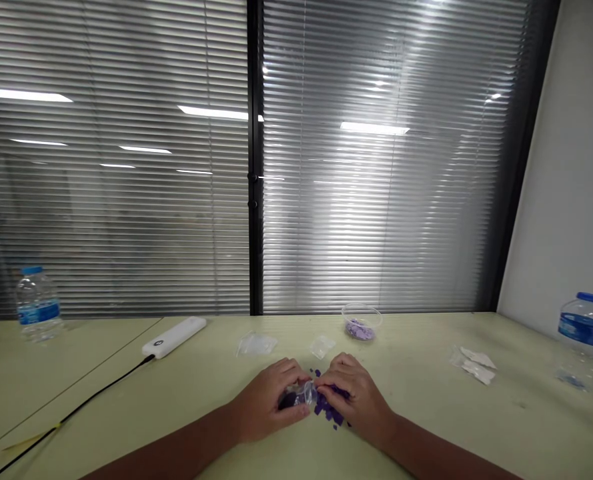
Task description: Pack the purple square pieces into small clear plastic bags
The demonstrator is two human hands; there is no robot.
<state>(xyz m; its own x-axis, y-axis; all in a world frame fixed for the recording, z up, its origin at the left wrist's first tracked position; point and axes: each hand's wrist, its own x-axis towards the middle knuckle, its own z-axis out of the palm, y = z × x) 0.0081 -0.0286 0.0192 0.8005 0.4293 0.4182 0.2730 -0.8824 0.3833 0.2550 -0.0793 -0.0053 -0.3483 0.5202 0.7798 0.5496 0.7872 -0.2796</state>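
My left hand (271, 403) is closed around a small clear plastic bag (303, 395) with dark purple contents, its mouth facing right. Beside that mouth, my right hand (353, 400) has its thumb and fingers pinched together at the bag's edge; whether a piece is between the fingertips is hidden. A loose pile of small purple pieces (330, 410) lies on the table under and next to my right hand. Farther back, a clear round bowl (361, 313) holds lighter purple pieces (360, 329).
Two clear plastic bags (257, 344) (322, 346) lie beyond my hands. A white power bank (173, 337) with a black cable (101, 395) is at left. Water bottles stand far left (39, 307) and right (582, 340). White paper scraps (477, 367) lie at right. Blinds (376, 200) close the back.
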